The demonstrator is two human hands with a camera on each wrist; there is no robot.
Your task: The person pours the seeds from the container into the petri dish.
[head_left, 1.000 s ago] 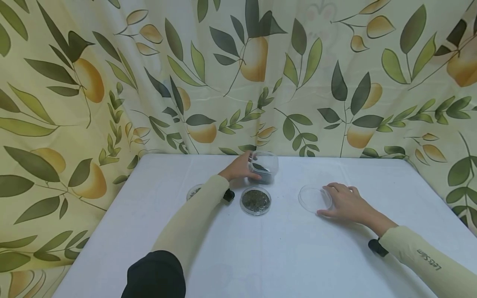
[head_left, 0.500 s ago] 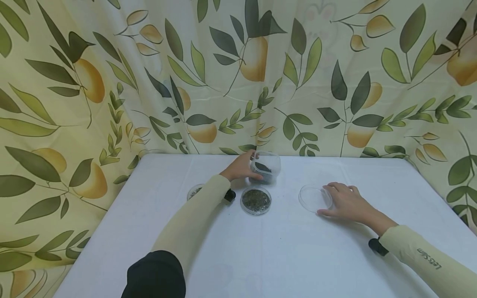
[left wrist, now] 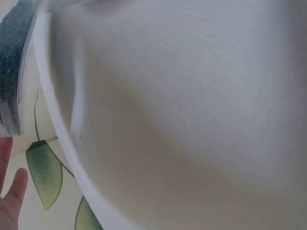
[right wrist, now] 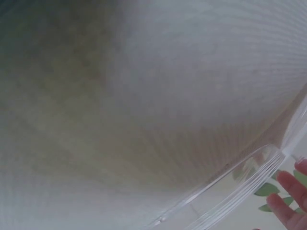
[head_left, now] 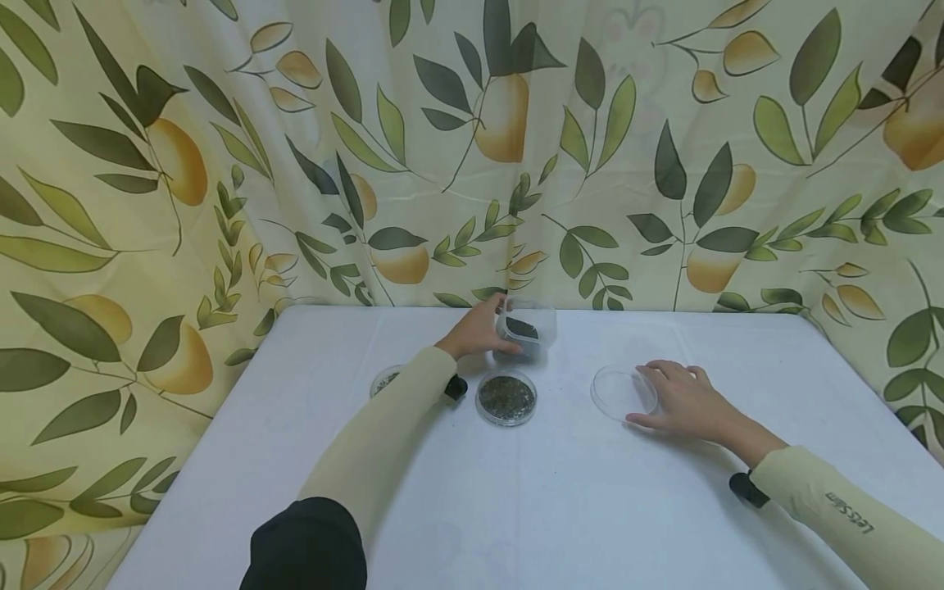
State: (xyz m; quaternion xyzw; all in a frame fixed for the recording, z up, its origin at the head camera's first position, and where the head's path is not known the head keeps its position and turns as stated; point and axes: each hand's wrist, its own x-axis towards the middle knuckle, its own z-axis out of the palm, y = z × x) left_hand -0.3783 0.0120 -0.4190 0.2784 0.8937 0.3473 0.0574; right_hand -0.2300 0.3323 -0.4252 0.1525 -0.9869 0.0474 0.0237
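Observation:
My left hand (head_left: 475, 329) grips the left side of a clear plastic container (head_left: 544, 321) near the table's back edge. Dark granules (left wrist: 13, 57) fill its lower part, seen close up in the left wrist view. Just in front of it lies a round clear petri dish (head_left: 506, 397) filled with dark, speckled material. Over to the right, my right hand (head_left: 689, 401) holds a see-through petri dish part (head_left: 612, 395) by its right edge, thumb at the near side and fingers at the far side. In the right wrist view its clear rim (right wrist: 225, 191) shows beside the fingertips (right wrist: 277, 203).
Another petri dish (head_left: 382, 379) with pale and dark bits is partly hidden behind the left forearm. A white cloth covers the table (head_left: 560, 508). Behind its back edge hangs a curtain (head_left: 590, 180) printed with leaves and fruit.
The container in my left hand has shifted very slightly to the right, and the dark granules in it show a little differently. The right hand and the dishes stay in place.

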